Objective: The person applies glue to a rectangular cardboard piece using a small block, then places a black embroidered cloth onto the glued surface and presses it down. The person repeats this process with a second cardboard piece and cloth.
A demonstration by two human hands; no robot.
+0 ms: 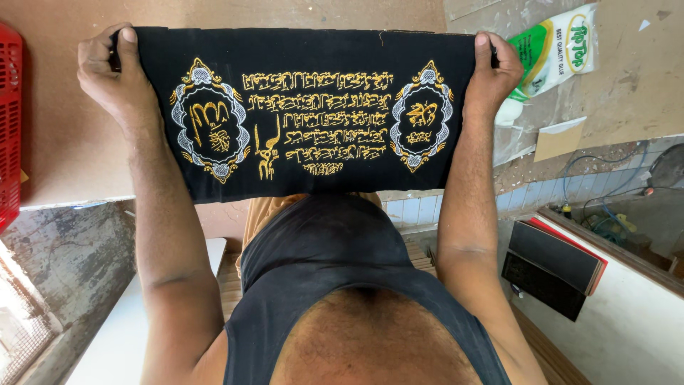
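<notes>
A black cloth panel (306, 50) with gold and silver embroidery, two ornate medallions and rows of script between them, is stretched flat over a brown board tabletop (64, 150). My left hand (117, 75) grips the cloth's far left corner, thumb on top. My right hand (495, 71) grips its far right corner the same way. The cloth's near edge hangs past the table's front edge, above my dark sleeveless top.
A red plastic crate (8, 121) stands at the left edge. A green and white glue pouch (552, 53) lies at the back right beside a cardboard scrap (559, 139). Dark flat boards with red edges (552, 264) lean lower right, near cables (605, 192).
</notes>
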